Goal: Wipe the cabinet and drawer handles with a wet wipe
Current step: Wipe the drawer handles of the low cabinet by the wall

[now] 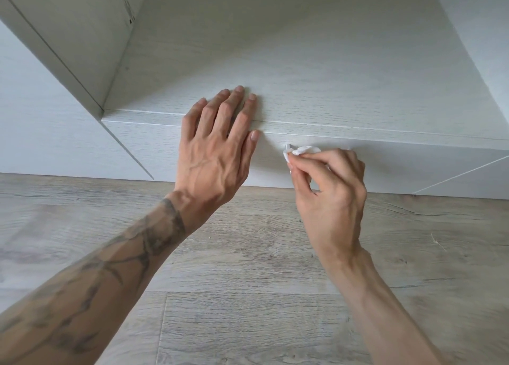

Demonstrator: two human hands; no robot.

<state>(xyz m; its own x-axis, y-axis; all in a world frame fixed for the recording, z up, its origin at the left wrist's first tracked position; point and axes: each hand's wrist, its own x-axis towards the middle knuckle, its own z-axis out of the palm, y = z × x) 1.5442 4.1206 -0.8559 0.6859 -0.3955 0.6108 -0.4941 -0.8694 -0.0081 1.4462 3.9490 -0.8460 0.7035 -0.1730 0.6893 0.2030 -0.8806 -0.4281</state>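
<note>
Head view: crumpled white wet wipe

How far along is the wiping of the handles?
Done: nothing shows as finished. In hand: the right hand pinches the wipe against what seems a handle on the cabinet front; the left hand rests flat on its top. Left: any other handles; none in view.
</note>
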